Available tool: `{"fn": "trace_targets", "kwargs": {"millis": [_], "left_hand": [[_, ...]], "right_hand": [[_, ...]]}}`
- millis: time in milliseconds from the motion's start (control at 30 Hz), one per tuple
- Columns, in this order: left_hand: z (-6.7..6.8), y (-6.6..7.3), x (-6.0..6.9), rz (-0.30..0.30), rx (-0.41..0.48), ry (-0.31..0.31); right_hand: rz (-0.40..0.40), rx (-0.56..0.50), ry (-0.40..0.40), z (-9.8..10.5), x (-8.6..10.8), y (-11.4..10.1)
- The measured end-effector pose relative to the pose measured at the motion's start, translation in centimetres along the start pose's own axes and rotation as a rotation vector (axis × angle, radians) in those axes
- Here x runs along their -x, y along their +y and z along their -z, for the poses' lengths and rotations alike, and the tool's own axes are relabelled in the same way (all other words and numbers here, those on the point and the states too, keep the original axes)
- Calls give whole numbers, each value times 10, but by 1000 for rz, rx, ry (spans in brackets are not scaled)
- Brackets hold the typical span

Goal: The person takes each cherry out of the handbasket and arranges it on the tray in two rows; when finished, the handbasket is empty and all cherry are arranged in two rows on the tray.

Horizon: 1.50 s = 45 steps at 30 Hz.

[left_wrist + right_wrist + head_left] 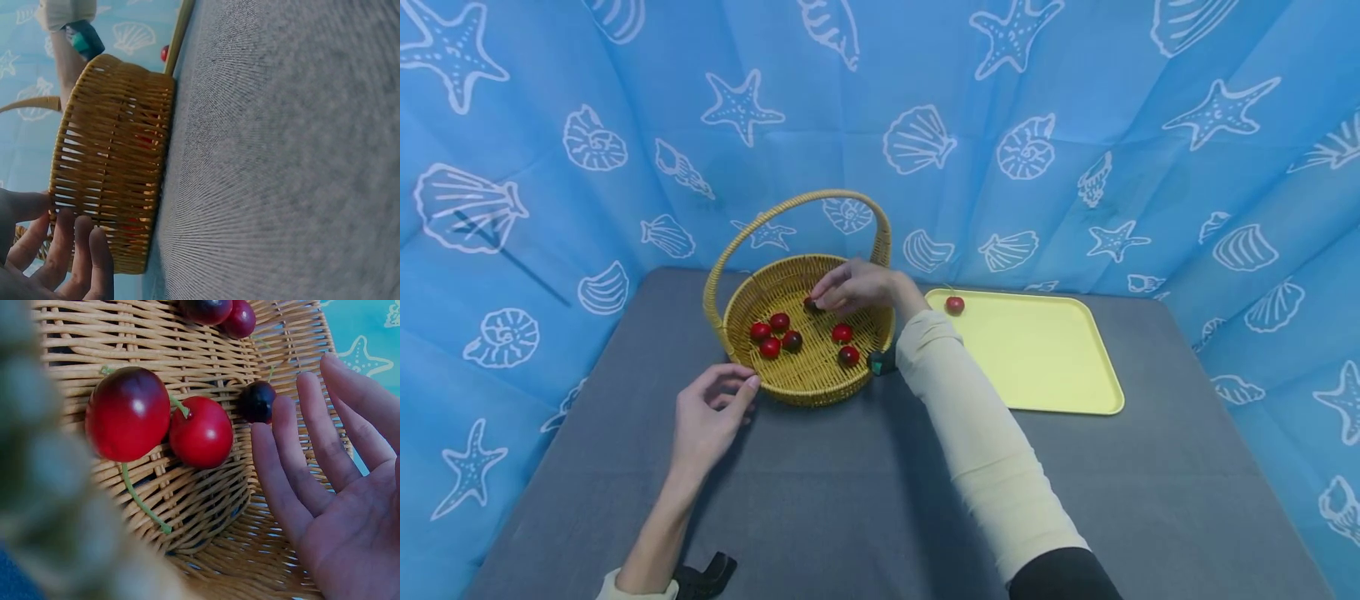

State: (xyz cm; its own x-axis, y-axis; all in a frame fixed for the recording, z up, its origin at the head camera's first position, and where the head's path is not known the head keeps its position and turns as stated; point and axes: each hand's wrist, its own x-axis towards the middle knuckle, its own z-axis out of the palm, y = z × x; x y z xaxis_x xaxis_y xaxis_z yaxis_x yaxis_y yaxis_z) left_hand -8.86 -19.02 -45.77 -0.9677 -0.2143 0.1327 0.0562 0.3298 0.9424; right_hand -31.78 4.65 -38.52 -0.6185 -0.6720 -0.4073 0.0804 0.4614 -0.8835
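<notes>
Best to pinch the dark cherry (pixel 256 402) inside the basket (pixel 808 397) lightly round its sides, as probably light, slick and easily bruised, with the right hand (pixel 861 287) straight-fingered just beside it and the left hand (pixel 709 414) pinching the basket's rim (pixel 58 156).

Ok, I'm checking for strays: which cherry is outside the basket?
The cherry on the yellow tray; the other visible cherries are inside the basket.

Round yellow wicker basket (pixel 808 398): left of rectangular yellow tray (pixel 1041 352).
Round red cherries (pixel 770 347): in basket; one on tray.
</notes>
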Motion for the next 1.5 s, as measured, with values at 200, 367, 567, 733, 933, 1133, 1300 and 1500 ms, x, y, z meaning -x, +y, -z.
{"fn": "trace_targets", "kwargs": {"millis": [200, 367, 567, 733, 933, 1133, 1300, 1500], "left_hand": [[0, 0, 0, 2, -3, -1], [0, 0, 0, 1, 2, 8], [-1, 1, 0, -13, 10, 13], [-1, 1, 0, -13, 11, 11], [0, 1, 0, -9, 8, 13], [0, 1, 1, 2, 0, 13], [0, 1, 1, 11, -1, 11], [0, 1, 1, 11, 4, 7]], "right_hand": [[-52, 97, -23, -1, 8, -5], [-144, 141, -106, -2, 12, -9], [-215, 134, -150, -3, 13, -11], [-234, 137, -183, -4, 11, -10], [-236, 198, -195, -6, 9, -9], [-258, 229, -219, -7, 7, -9], [-265, 251, -246, -8, 7, -9], [-283, 272, -277, -10, 8, -11]]}}
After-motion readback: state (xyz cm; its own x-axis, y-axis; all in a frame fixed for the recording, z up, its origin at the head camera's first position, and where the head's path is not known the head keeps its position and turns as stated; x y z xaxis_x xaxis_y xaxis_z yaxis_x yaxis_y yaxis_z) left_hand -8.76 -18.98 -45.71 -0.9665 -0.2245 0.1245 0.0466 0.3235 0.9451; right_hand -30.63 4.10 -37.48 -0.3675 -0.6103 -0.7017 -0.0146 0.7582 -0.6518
